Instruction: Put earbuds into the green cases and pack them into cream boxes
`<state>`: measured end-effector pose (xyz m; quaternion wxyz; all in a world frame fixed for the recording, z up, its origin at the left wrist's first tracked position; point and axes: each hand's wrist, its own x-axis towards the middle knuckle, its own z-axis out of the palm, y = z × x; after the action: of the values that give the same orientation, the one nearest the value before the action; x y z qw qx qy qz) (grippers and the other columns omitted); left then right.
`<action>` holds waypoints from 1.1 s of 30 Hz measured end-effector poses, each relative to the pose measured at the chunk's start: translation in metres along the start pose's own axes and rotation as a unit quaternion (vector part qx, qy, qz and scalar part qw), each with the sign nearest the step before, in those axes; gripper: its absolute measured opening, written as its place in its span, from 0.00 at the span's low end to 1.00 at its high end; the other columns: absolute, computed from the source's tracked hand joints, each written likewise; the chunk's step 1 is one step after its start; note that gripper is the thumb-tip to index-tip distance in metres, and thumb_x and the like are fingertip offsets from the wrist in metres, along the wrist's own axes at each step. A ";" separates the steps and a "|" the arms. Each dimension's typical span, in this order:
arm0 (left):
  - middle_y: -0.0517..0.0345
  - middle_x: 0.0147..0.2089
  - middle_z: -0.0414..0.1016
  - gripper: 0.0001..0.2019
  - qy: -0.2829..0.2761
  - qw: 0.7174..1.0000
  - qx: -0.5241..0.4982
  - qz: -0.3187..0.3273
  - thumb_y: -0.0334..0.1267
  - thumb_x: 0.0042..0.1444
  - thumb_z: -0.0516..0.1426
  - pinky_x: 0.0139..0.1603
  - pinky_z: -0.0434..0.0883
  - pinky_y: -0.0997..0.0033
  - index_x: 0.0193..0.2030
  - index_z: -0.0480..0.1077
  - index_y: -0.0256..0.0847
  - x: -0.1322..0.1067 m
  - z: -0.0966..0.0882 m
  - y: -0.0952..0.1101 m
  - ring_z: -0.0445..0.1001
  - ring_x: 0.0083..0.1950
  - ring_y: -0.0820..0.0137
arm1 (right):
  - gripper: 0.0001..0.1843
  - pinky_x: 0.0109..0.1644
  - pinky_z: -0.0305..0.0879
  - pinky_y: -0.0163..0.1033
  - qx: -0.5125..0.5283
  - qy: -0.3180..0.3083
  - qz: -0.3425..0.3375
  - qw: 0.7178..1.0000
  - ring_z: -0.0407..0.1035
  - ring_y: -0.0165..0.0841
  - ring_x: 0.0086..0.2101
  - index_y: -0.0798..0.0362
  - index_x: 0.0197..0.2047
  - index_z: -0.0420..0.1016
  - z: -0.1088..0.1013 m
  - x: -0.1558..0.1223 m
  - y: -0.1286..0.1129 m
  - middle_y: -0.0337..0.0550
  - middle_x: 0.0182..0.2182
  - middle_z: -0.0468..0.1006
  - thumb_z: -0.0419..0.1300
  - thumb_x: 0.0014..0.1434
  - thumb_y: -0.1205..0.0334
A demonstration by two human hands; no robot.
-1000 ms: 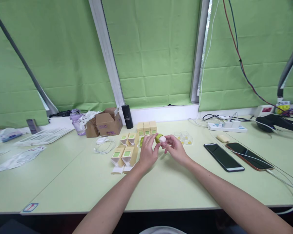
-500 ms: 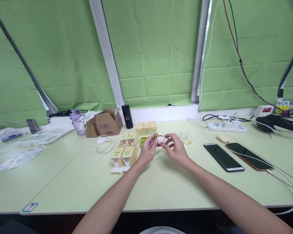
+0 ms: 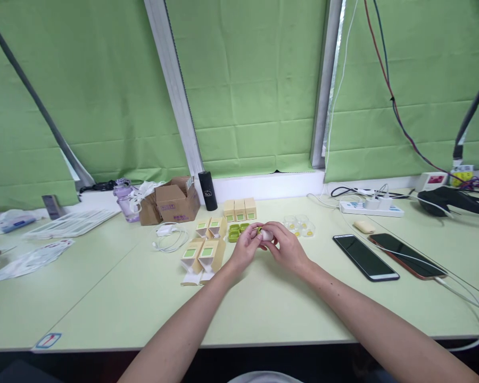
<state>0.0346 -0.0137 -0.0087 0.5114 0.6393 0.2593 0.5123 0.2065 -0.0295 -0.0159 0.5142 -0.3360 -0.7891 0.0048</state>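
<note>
My left hand (image 3: 244,249) and my right hand (image 3: 286,246) meet over the middle of the pale green table (image 3: 104,298). Together their fingertips pinch a small white rounded piece (image 3: 266,233) with a green rim. Both hands are closed around it. Just left of them lie small green cases (image 3: 238,232). Behind stand three closed yellow boxes (image 3: 240,209). Several opened yellow boxes (image 3: 204,250) lie to the left. Clear plastic shells (image 3: 300,225) with yellow bits sit to the right of my hands.
Two phones (image 3: 365,257) lie at the right, one on a cable. A power strip (image 3: 371,208) and cables run along the back right. A brown carton (image 3: 174,201), a black cylinder (image 3: 208,190), a purple bottle (image 3: 123,200) and a white charger (image 3: 167,234) stand back left.
Both hands have lowered the small white and green piece toward the table and closed more tightly around it. The green cases beside the left hand now show.
</note>
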 end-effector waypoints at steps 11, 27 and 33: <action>0.42 0.58 0.80 0.26 0.010 0.999 -0.033 0.021 0.48 0.60 0.66 0.59 0.78 0.54 0.61 0.74 0.37 0.002 0.003 0.001 0.80 0.58 0.55 | 0.20 0.57 0.78 0.55 -0.029 0.011 -0.050 0.998 0.74 0.45 0.57 0.47 0.65 0.70 -0.001 0.001 -0.002 0.54 0.57 0.77 0.55 0.71 0.66; 0.44 0.56 0.81 0.22 0.056 0.997 -0.049 0.007 0.39 0.56 0.68 0.62 0.77 0.56 0.57 0.76 0.37 0.006 0.008 0.002 0.79 0.59 0.58 | 0.21 0.55 0.79 0.54 -0.063 0.008 -0.071 0.995 0.75 0.46 0.56 0.49 0.65 0.69 -0.004 0.005 -0.002 0.56 0.58 0.77 0.54 0.71 0.69; 0.44 0.57 0.81 0.22 0.075 0.997 -0.020 0.017 0.39 0.56 0.68 0.65 0.74 0.55 0.57 0.76 0.36 0.005 0.012 0.004 0.78 0.61 0.58 | 0.18 0.53 0.79 0.53 -0.062 0.010 -0.072 0.995 0.76 0.45 0.53 0.51 0.62 0.70 -0.005 0.006 -0.003 0.58 0.56 0.77 0.53 0.71 0.68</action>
<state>0.0464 -0.0155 -0.0022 0.4948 0.5931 0.2753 0.5724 0.2071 -0.0304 -0.0078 0.4992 -0.3093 -0.8049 -0.0848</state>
